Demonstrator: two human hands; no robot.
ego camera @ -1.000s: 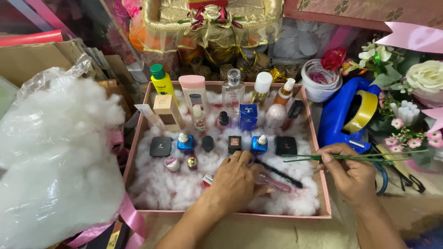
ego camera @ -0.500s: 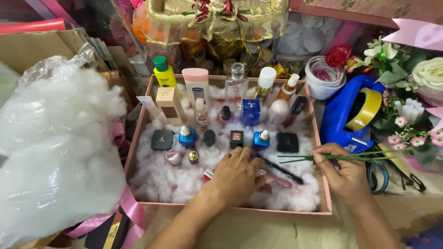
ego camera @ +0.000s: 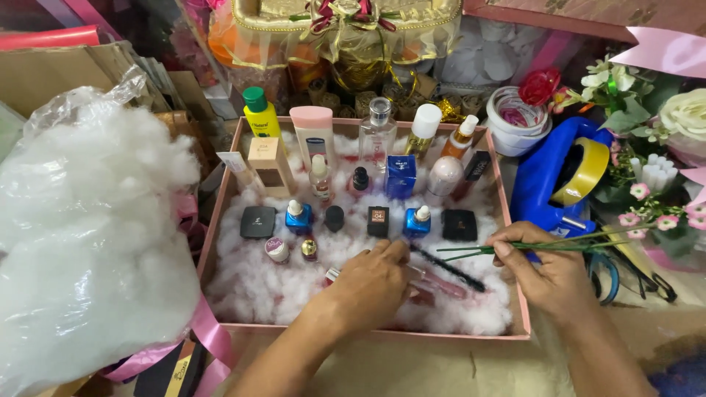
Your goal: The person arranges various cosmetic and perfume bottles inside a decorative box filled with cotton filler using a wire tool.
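Note:
A shallow pink box (ego camera: 515, 220) is lined with white fluff and filled with several cosmetic bottles, jars and compacts. My left hand (ego camera: 371, 283) rests on the fluff near the front of the box, fingers curled over slim pink tubes (ego camera: 441, 285) and touching a thin black wand (ego camera: 450, 268). My right hand (ego camera: 548, 272) hovers at the box's right edge, pinching a bundle of thin green stems (ego camera: 529, 246) that point left over the box.
A big clear bag of white stuffing (ego camera: 81, 235) fills the left. A blue tape dispenser (ego camera: 551, 180), artificial flowers (ego camera: 662, 117) and scissors (ego camera: 625, 272) lie right of the box. A gold wrapped basket (ego camera: 346, 37) stands behind. Pink ribbon (ego camera: 209, 338) trails at front left.
My left hand has shifted slightly right along the front of the box toward the black wand. My right hand keeps hold of the green stems in about the same place.

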